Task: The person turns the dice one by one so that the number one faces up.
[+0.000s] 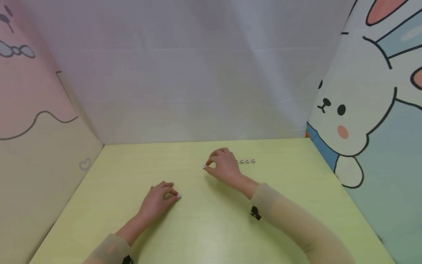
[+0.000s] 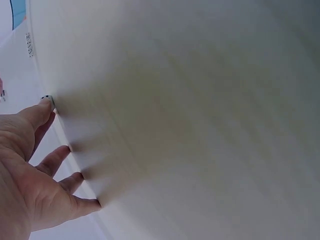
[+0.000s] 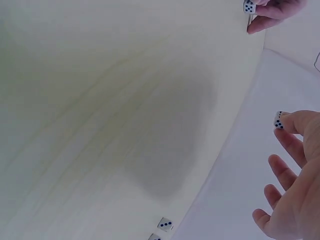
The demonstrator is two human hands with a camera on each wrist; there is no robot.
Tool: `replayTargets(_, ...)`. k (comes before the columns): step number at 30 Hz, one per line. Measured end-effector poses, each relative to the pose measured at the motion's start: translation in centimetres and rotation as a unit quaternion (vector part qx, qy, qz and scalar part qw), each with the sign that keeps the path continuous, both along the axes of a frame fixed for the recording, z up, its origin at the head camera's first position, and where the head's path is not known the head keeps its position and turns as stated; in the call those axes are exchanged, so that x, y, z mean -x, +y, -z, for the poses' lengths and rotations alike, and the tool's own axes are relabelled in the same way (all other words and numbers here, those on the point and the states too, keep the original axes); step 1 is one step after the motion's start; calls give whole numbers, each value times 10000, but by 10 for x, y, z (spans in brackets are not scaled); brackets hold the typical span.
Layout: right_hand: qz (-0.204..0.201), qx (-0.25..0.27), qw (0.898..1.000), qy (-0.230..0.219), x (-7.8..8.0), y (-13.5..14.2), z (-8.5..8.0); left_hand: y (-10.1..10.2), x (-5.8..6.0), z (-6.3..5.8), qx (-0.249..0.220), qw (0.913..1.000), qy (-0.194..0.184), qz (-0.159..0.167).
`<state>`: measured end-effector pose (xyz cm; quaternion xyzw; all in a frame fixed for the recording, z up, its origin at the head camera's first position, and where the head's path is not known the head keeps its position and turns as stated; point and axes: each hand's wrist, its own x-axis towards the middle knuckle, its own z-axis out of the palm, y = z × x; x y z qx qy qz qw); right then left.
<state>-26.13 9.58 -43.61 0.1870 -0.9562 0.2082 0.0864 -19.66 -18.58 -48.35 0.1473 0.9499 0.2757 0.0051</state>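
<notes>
My left hand pinches a small white die between thumb and index finger, low over the table at left of centre. In the left wrist view that die shows dark pips, and the other fingertips reach down to the tabletop. Farther back, my right hand pinches another white die at its fingertips. The right wrist view shows this die held above the table, its remaining fingers spread loosely. Just right of that hand stands a row of dice, its left end partly hidden by the hand.
The pale yellow table ends at a white curtain-like backdrop behind. A pink and cream panel borders the left, and a panel with a cartoon rabbit the right. A black strap piece hangs at the right sleeve.
</notes>
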Motion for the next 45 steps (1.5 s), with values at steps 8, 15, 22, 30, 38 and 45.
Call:
replayTargets(8, -73, 100, 9998, 141, -18, 33, -7, -1, 2, 3, 53, 10000, 19, 30)
replayTargets(15, -66, 21, 9997, 251, -34, 57, -7, -1, 1, 2, 61, 10000, 6, 21)
replayTargets(22, -47, -47, 9996, 269, -49, 83, 3, 0, 0, 1, 87, 10000, 1, 22)
replayTargets(30, -32, -145, 9997, 167, -60, 102, 18, 1, -1, -1, 49, 10000, 8, 28)
replayTargets(38, -82, -137, 9998, -130, -71, 103, 34, 1, 0, -1, 70, 10000, 24, 27)
replayTargets(45, -57, -96, 9997, -211, -74, 101, 44, 0, 0, 0, 58, 10000, -15, 30)
